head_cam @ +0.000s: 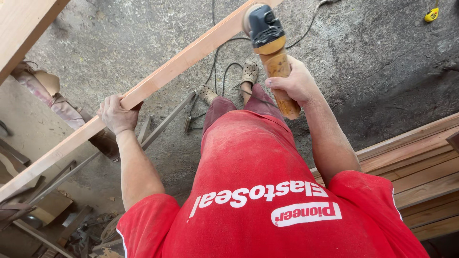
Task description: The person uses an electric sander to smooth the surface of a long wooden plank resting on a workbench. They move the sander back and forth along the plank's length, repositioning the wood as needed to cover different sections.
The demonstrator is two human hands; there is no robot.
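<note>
Seen from above, over a red shirt (267,210); left hand (116,113) curled around a long pale plank (158,79) running diagonally across the view, held up off the concrete floor (382,62); right hand (295,83) wrapped tight on the orange handle of a sander (267,36) — its dark head pressed to the plank's far end. Cord (217,57) trailing past dusty shoes (248,72). Stacked boards (420,162) at right. Judged mid-sanding — near stretch of plank likely left, though surface finish hard to tell.
</note>
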